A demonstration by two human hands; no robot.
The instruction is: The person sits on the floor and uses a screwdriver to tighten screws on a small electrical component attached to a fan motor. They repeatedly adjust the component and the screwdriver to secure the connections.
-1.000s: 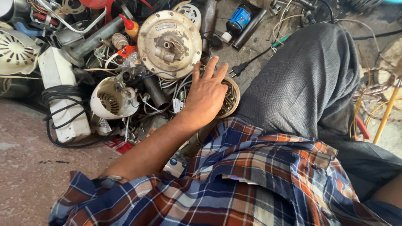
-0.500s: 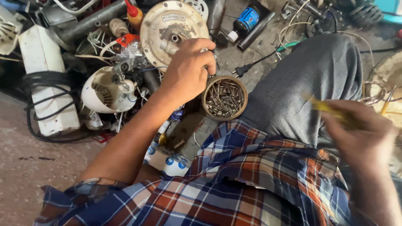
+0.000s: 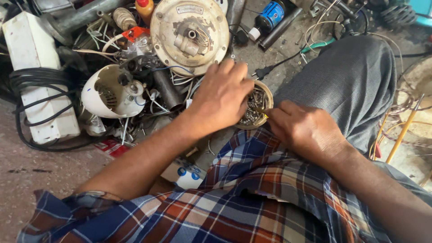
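On bare concrete floor (image 3: pixel 27 180) (dusty, parts-strewn), round tin of screws (image 3: pixel 257 105) beside grey-trousered knee (image 3: pixel 346 81), left hand (image 3: pixel 222 96) spread over tin, grip loose, right hand (image 3: pixel 306 130) pinching a yellow-handled tool (image 3: pixel 263 110) at tin's rim, round motor cover (image 3: pixel 189 36) beyond.

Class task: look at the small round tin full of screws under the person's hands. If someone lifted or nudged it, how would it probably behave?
The tin looks packed with metal screws, so it is probably heavy for its size. It is open-topped, so tipping it would likely spill them. Being low and wide on the floor, it should slide rather than topple.
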